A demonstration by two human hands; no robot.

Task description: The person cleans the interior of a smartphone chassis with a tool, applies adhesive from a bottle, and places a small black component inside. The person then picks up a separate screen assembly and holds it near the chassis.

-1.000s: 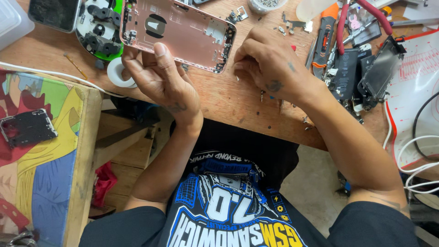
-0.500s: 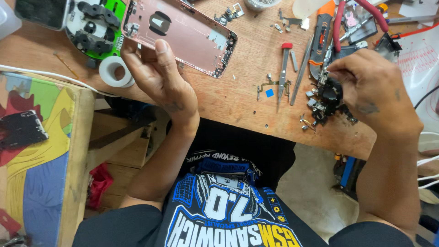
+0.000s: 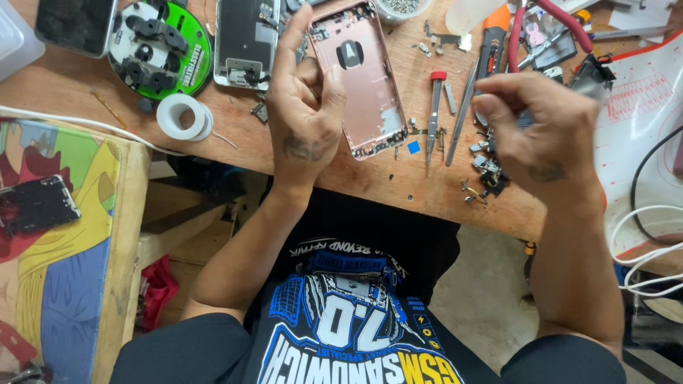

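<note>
Head view, wooden bench (image 3: 370, 181), one pink phone shell (image 3: 363, 78) steadied by left hand (image 3: 306, 107), one tape roll (image 3: 183, 116), right hand (image 3: 544, 128) pinching something blurred, grip unclear

We see from one head-worn camera, looking steeply down, close over the cluttered wooden workbench (image 3: 213, 153) and lap.

On a wooden workbench (image 3: 213, 146), the left hand (image 3: 304, 117) steadies the edge of a pink metal phone housing (image 3: 363, 78) lying open side up. The right hand (image 3: 544, 131), blurred, hovers with fingers pinched above a scatter of small metal parts (image 3: 484, 167). A red-capped screwdriver (image 3: 434, 117) and tweezers (image 3: 461, 117) lie between them. A white tape roll (image 3: 183, 117) sits left.
</note>
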